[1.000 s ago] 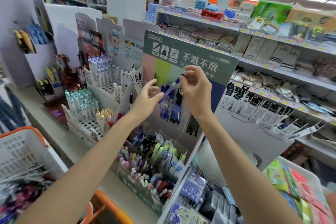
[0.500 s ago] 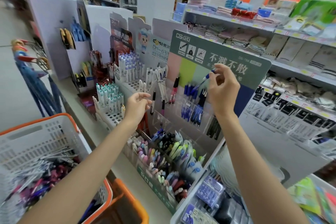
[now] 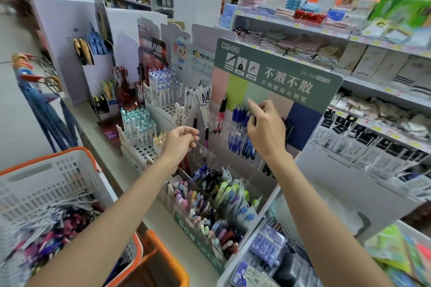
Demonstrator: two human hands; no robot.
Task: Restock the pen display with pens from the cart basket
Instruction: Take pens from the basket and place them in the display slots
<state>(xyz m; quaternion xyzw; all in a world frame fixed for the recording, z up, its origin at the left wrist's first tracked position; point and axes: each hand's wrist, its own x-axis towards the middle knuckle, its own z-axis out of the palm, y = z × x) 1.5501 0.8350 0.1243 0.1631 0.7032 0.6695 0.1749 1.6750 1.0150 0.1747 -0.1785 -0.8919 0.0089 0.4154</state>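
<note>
Pens [image 3: 53, 228] lie in a big messy heap in the cart basket [image 3: 35, 182] down at the left. Lots of them are waiting to go up, so I think the job is far from done.

Next comes the left hand [image 3: 180, 140]. It hangs in the air between the basket and the pen display [image 3: 279, 72], just in front of the see-through rack [image 3: 203, 156]. Its fingers are loosely curled and I see no pen in them. I think it is free to fetch more.

Behind that hand, the left side of the rack looks thin. One black pen [image 3: 195, 121] and one purple pen [image 3: 206, 135] stand there almost alone, with bare room around them. A bit to the right hang a few red pens [image 3: 220, 115]. I think these spots need many more.

In the middle, the blue pens [image 3: 240, 144] hang in two rows, one above the other. They look like the fullest part, so this bit may be nearly done.

The right hand [image 3: 265, 128] is up at the top blue row. Its first finger sticks up straight and the other fingers curl in toward the pen tops. The back of the hand hides the fingertips, so I cannot tell if it pinches a pen or only touches them.

Right of that hand, some dark pens [image 3: 289, 127] peek out. They are mostly hidden, so I cannot say how full that side is.
</note>
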